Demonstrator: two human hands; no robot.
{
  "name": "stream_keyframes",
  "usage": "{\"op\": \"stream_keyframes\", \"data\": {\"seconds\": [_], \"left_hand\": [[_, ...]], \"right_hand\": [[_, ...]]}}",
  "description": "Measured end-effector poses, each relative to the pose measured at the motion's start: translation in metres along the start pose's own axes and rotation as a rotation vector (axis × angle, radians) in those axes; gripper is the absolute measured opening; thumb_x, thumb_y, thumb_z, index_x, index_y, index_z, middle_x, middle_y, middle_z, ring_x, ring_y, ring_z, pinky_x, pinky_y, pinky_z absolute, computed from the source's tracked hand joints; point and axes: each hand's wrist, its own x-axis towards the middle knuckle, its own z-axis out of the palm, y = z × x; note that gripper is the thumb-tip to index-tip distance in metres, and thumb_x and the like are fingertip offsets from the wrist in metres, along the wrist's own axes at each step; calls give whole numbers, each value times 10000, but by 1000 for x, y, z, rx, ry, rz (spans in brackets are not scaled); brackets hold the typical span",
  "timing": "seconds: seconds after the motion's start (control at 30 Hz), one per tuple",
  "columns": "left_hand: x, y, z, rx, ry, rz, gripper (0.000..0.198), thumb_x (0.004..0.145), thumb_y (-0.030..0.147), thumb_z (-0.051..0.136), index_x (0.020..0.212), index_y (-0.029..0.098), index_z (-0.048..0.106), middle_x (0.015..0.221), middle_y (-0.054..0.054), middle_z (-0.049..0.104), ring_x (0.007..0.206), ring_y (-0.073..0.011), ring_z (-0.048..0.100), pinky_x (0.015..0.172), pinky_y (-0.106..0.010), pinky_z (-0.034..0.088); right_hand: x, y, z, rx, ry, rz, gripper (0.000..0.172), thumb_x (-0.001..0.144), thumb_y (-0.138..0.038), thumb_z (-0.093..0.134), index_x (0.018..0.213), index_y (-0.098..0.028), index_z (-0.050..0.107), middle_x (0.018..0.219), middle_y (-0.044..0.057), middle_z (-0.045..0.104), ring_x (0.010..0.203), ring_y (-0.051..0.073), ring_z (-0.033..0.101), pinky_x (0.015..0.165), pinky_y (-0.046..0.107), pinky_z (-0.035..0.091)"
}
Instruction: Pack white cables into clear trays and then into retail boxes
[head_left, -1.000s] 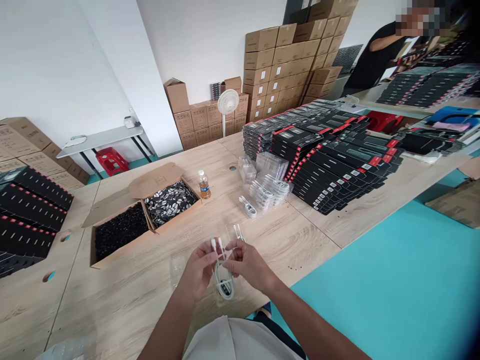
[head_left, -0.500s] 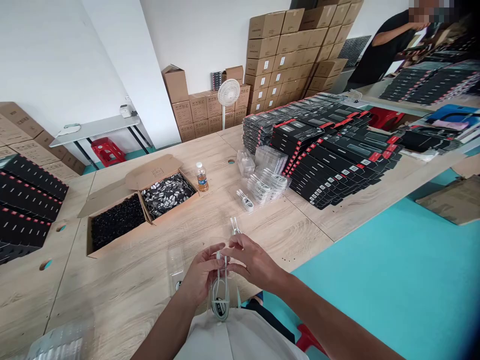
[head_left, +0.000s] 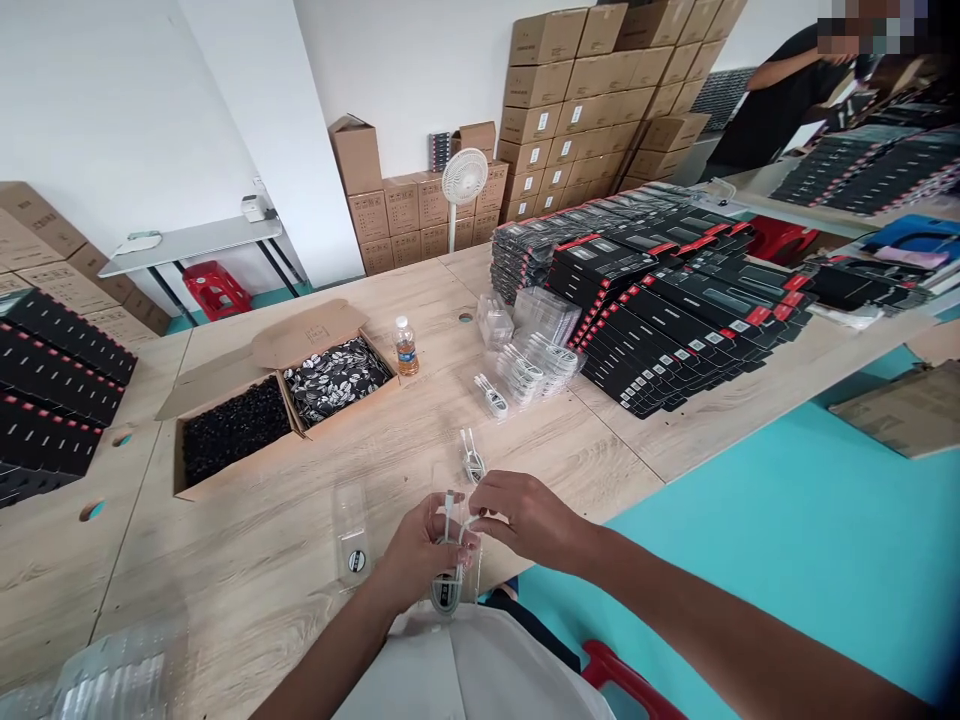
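My left hand [head_left: 418, 552] and my right hand [head_left: 531, 520] meet low in the view, over the wooden table [head_left: 247, 560]. Both grip a coiled white charging cable [head_left: 447, 592], whose loop hangs just above my lap and is partly hidden by my fingers. A small clear plastic sleeve [head_left: 352, 535] with a round black label lies left of my left hand. Beyond my fingertips, a white cable connector pair [head_left: 472, 456] rests on the table, apart from both hands.
A cardboard box [head_left: 232, 435] of black pieces adjoins a box of black-and-white patterned items [head_left: 337, 380]. Farther on stand a water bottle [head_left: 406, 347], clear packs [head_left: 525, 360], and stacked black retail boxes [head_left: 660, 310]. A person [head_left: 780, 110] works at the far right.
My hands have drawn closer around the cable, and my fingers now cover more of its coil. The whole view has shifted slightly as my head moved.
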Motion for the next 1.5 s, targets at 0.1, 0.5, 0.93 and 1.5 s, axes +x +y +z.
{"op": "stream_keyframes", "data": {"seconds": [0.1,0.5,0.93,1.5], "left_hand": [[3,10,0,-2,-64,-11,574,585,190,831,1103,187,583,789,-65,700,650,-173,620,641,-316,481],[9,23,2,90,-44,-24,542,588,138,753,1108,191,612,780,-69,706,619,-188,630,641,-333,489],[34,-6,-28,337,556,382,467,645,138,719,1099,229,660,658,22,612,584,-148,513,610,-242,353],[22,9,-16,-273,64,84,346,627,188,814,964,190,733,954,-82,695,999,-238,615,879,-356,455]], "right_hand": [[7,-2,-10,-93,-81,-145,326,974,-206,345,813,-212,629,723,51,619,679,172,505,645,311,378],[26,10,-36,35,-213,-199,287,891,-231,451,628,-246,565,596,56,561,619,185,477,620,340,369],[53,11,58,738,-45,731,285,831,-336,453,585,-205,515,495,-25,504,446,112,446,472,247,351],[47,14,41,372,385,405,96,807,-249,598,798,-225,691,860,36,596,825,185,592,745,324,480]]}}
